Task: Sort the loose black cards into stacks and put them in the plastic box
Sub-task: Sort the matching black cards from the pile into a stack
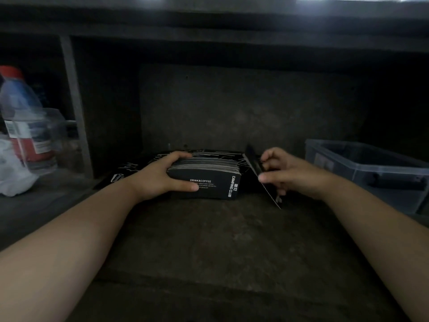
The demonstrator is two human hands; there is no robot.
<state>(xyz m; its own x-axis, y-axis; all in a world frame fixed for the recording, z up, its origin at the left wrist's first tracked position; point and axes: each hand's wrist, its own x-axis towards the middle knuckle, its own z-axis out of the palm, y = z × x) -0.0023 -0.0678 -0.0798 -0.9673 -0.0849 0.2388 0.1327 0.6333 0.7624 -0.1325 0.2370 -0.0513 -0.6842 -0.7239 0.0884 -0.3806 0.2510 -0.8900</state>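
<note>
Gripping card stack (204, 180) at frame centre with left hand (160, 175); pinching tilted cards (260, 173) just right of it with right hand (285, 170); box (371, 168) sitting at right edge

The front card of the stack (209, 184) reads "DRINK&COFFEE". At its 3 o'clock edge, "CAMPING CLUB" runs vertically. Smaller lines are illegible.

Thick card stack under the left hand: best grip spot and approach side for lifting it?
Pinch the card stack across its broad front and back faces, coming from above, as the left hand does: thumb on the printed face, fingers behind. Squeezing the faces likely keeps the cards together.
</note>
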